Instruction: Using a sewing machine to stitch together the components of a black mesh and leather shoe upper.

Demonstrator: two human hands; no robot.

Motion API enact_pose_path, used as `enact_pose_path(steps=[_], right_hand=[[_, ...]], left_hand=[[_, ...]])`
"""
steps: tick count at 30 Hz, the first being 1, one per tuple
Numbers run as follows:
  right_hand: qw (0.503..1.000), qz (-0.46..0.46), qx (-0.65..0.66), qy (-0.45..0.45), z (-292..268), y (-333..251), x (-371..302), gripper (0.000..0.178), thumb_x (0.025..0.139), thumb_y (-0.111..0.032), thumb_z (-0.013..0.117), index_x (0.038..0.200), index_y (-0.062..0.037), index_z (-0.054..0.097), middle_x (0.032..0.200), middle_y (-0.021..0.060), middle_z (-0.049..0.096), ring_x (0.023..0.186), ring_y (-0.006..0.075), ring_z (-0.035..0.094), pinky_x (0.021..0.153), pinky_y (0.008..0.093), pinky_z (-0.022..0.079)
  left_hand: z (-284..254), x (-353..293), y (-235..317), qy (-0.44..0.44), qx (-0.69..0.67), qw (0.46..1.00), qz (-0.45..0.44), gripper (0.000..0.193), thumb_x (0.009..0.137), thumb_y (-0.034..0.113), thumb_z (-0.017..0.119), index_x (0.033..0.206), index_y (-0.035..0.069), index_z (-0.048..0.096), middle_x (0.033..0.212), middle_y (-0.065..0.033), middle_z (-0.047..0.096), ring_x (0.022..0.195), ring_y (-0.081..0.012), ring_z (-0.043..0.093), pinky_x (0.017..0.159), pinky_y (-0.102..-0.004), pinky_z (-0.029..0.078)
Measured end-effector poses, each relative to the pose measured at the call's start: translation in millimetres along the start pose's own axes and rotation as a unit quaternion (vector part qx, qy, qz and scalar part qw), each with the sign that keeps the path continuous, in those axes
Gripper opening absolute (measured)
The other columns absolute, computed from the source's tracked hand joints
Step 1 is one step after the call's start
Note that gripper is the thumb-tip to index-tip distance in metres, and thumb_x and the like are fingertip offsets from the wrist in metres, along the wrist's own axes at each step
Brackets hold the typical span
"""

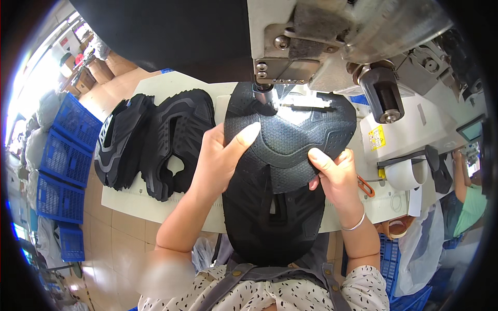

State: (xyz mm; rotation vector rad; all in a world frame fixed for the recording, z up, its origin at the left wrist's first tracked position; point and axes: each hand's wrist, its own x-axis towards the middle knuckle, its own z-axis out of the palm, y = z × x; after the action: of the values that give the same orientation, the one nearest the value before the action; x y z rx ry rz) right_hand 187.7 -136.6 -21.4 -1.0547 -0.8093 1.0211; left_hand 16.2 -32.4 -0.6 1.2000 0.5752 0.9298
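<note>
A black textured shoe upper [295, 137] lies under the sewing machine's needle area [265, 97], lit by a bright lamp. My left hand [220, 158] grips its left edge, the thumb flat on top near the needle and the fingers mostly hidden. At the lower right edge, my right hand [334, 173] pinches the same upper, thumb above and fingertips partly below. Beneath it, more black uppers [267, 228] reach over the table's front edge toward my lap. Stacked black uppers [187, 119] stand left of my left hand, beside another stack [124, 147].
The machine head [295, 46] overhangs the pale worktable [207, 217]. An orange-handled tool [366, 186] and a white rounded object [407, 175] are at the right. Blue crates [65, 155] rise at the far left. A person in green [471, 210] is at the far right.
</note>
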Motion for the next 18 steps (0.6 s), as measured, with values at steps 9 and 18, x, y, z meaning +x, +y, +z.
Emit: enact_pose_path(steps=[9,18], right_hand=[[0.999,0.013,0.015,-0.028,11.6,3.7,-7.1,0.013,0.083,-0.007,0.06,0.074,0.0017,0.062,0.062,0.004,0.059,0.046,0.0103,0.056,0.044,0.0222,0.047],[0.996,0.045,-0.023,-0.074,29.6,9.7,-14.9,0.014,0.086,-0.012,0.057,0.081,0.0,0.061,0.065,0.0076,0.062,0.053,0.012,0.059,0.044,0.0198,0.045]], left_hand=[[1.8,-30.8,-15.4,0.032,0.048,0.998,-0.022,0.017,0.086,0.018,0.058,0.083,0.001,0.058,0.064,0.0,0.056,0.048,-0.0051,0.051,0.041,-0.0176,0.037],[23.0,-42.0,-44.9,0.063,-0.097,0.992,0.045,0.014,0.087,0.015,0.057,0.082,0.002,0.06,0.069,0.0005,0.057,0.061,-0.0064,0.052,0.06,-0.02,0.042]])
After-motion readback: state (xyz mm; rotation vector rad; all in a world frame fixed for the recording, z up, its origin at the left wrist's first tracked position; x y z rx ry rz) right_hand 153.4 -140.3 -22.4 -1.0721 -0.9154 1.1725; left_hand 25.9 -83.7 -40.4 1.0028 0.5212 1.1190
